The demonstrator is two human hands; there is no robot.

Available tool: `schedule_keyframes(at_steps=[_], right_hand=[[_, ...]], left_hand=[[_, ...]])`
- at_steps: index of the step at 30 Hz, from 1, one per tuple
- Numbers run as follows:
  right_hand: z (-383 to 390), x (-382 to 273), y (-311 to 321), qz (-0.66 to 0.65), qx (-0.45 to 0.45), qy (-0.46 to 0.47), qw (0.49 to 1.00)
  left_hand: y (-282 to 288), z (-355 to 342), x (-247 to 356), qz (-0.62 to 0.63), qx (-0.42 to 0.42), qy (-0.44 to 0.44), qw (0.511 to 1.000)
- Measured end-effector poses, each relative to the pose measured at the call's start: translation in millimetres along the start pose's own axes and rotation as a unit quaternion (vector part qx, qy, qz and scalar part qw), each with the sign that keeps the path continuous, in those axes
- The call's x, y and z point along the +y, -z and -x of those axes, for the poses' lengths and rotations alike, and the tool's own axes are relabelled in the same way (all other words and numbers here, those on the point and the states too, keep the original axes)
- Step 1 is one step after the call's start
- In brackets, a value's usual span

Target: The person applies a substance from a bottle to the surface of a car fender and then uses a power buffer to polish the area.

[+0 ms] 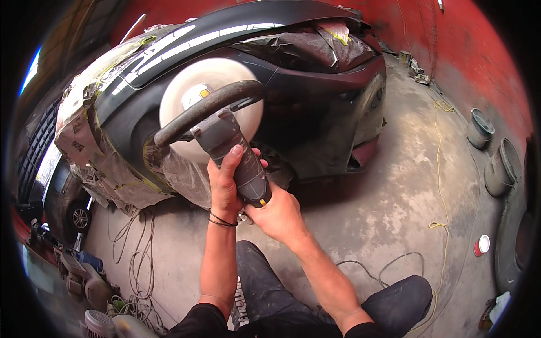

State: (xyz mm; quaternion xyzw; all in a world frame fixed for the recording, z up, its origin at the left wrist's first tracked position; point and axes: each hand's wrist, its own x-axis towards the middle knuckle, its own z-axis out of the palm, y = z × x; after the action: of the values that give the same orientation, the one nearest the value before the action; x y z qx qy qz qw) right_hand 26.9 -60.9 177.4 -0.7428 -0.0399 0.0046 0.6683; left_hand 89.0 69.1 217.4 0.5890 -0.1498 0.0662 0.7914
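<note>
A black car polisher [225, 135] is held in both hands in front of a dark car [315, 124]. Its large round white pad [174, 101] faces the car's corner panel; whether it touches the paint I cannot tell. A curved black handle [205, 110] crosses over the pad, with no hand on it. My left hand [224, 183] wraps round the body, thumb on top. My right hand [280, 214] grips the rear end, its fingers mostly hidden beneath. Paper and plastic masking [84, 146] covers the car's left side, and dark plastic [304, 48] covers the lamp opening.
Coiled cables [141, 259] lie on the floor at left, near a compressor-like machine [98, 324]. A yellow cord [442, 186] runs along the right. Buckets [501, 169] and a red-and-white tin [482, 245] stand or lie there. Another car [67, 197] is at far left. A red wall [473, 56] rises behind.
</note>
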Motion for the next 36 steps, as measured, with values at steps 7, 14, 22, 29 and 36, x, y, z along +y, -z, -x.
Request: schedule_keyframes(at_steps=[7,14,22,29,36], right_hand=[[2,132,-22,-0.251,0.140,0.057,0.956],[24,206,-35,-0.424,0.210,0.040,0.880],[59,267,-77,-0.508,0.208,-0.018,0.836],[29,188,-19,-0.601,0.076,0.057,0.793],[10,175,16,-0.640,0.027,0.016,0.768]], left_hand=[[-37,9,-85,-0.198,-0.115,0.008,0.973],[-66,40,-156,-0.487,-0.186,0.022,0.853],[-60,88,-183,-0.593,-0.171,0.121,0.777],[-122,53,-120,-0.623,-0.105,-0.049,0.774],[-175,27,-104,-0.651,-0.117,-0.058,0.747]])
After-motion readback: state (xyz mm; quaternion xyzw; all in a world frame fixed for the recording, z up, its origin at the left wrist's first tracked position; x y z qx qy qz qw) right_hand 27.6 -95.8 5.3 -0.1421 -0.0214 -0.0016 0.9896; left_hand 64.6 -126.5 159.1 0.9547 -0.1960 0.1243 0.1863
